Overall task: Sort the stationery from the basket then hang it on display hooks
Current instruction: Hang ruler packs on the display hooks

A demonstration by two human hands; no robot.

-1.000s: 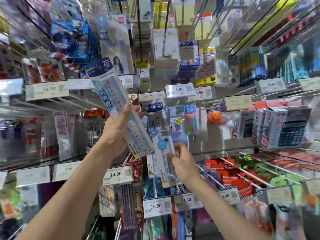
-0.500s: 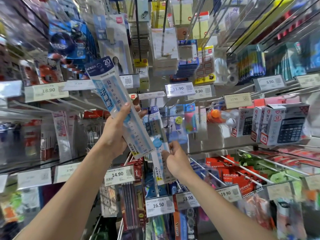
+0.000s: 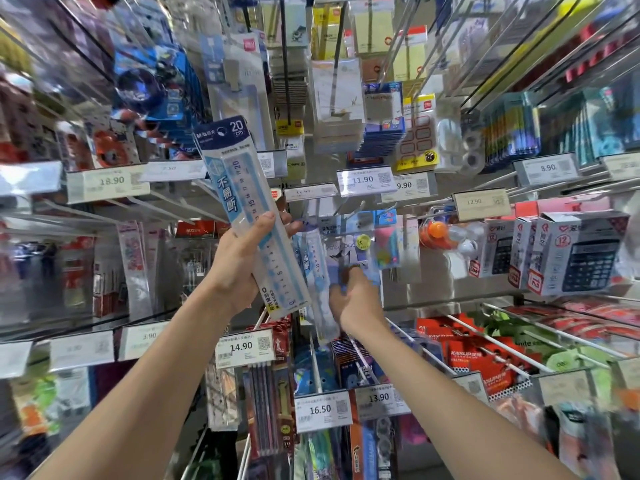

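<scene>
The 20 cm ruler pack [image 3: 239, 188] leans at frame centre; we clasp its lower half in our left hand [image 3: 239, 268]. Just right, our right hand [image 3: 356, 301] grips a blurred second ruler pack [image 3: 317, 271]

Boxed calculators [image 3: 585, 252] at right; price tag [image 3: 322, 410] low centre; tape rolls [image 3: 471, 150] above.

Left hand [image 3: 242, 268] covers the middle of the ruler pack [image 3: 239, 188]. Right hand [image 3: 353, 299] is motion-blurred, fingers curled on a smeared second pack [image 3: 313, 271]. That pack's top is lost among hanging goods; on a hook or not, can't tell. Both forearms are cut off by the bottom edge. Left shelves [image 3: 41, 265] are blurred. Tag [image 3: 81, 348] and tag above [image 3: 310, 192] are unreadable.
</scene>
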